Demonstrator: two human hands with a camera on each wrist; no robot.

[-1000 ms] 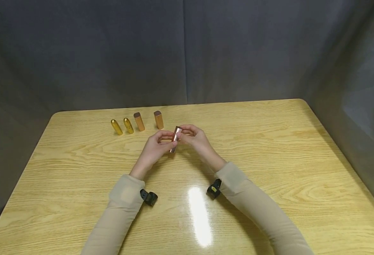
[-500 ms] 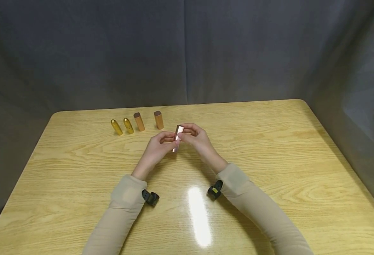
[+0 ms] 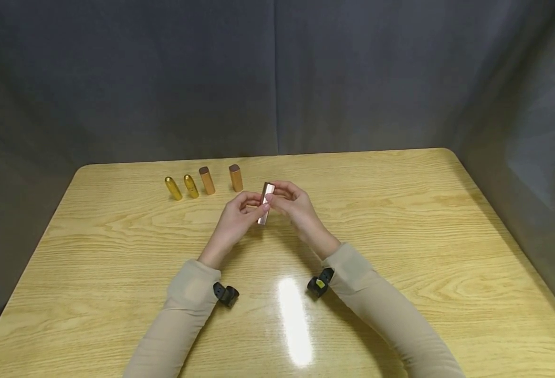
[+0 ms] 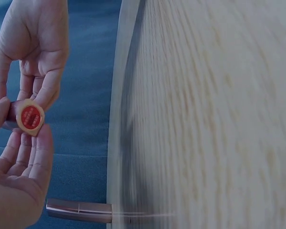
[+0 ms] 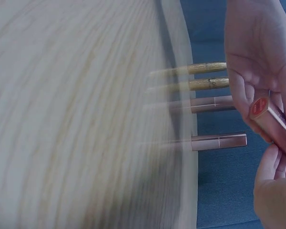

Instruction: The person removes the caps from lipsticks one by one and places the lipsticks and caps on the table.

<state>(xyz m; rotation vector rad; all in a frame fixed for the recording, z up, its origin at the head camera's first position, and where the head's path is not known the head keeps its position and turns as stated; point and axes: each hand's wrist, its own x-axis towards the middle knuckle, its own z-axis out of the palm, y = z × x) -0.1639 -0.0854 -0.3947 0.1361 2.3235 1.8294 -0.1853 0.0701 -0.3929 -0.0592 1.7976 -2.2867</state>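
Note:
A shiny copper-coloured lipstick (image 3: 269, 189) is held above the table, its long axis slightly slanted in the head view. My left hand (image 3: 232, 219) pinches its lower part between thumb and fingers. From the other side, my right hand (image 3: 301, 211) pinches it higher up, thumb on the near face. A red round label on the lipstick's base (image 4: 31, 117) faces the left wrist camera. In the right wrist view the same lipstick (image 5: 278, 131) shows its squarish body, partly covered by fingers.
Two copper lipsticks, a left one (image 3: 207, 181) and a right one (image 3: 236, 178), stand upright behind the hands. Farther left are two gold rounded-top tubes (image 3: 173, 189), also upright. A dark curtain (image 3: 353, 79) rises behind the wooden table (image 3: 423, 236).
Both hands have shifted slightly right and away with the lipstick, which has turned a little in the fingers' hold. The standing tubes have stayed in place.

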